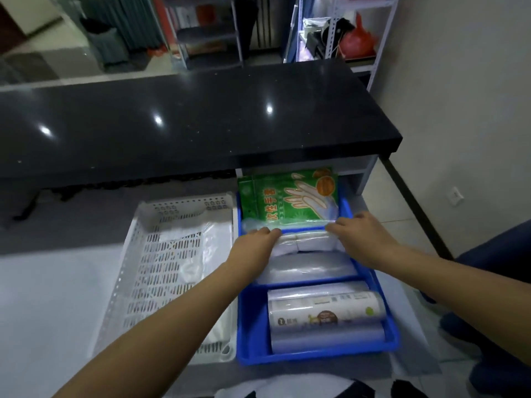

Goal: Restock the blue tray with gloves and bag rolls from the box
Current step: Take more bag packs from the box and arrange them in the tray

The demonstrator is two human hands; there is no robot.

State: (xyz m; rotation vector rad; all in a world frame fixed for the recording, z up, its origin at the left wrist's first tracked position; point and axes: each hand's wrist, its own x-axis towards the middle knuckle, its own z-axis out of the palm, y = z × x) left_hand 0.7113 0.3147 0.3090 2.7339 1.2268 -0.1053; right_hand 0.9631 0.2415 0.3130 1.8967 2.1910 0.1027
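Clear-wrapped bag roll [304, 242] gripped by left hand [255, 244] and right hand [365, 237].

Grey floor [71, 239] carries white basket [138, 271] (perforated) beside blue tray [253, 351].

- A divided tray [390, 340] sits on the floor, partly under the near edge of a counter [186, 122].
- A perforated basket [129, 271] stands just left of the tray, their sides touching.
- The tray's far compartment holds glove packs [290, 196], stacked and leaning back.
- The middle compartment holds bag rolls [307, 267] lying crosswise.
- The near compartment holds a printed roll [324, 311] on top of other rolls.
- The left hand [255, 242] and right hand [362, 234] rest at opposite ends of the middle compartment's farthest roll [304, 239].
- Shelving [344, 30] stands behind the counter.
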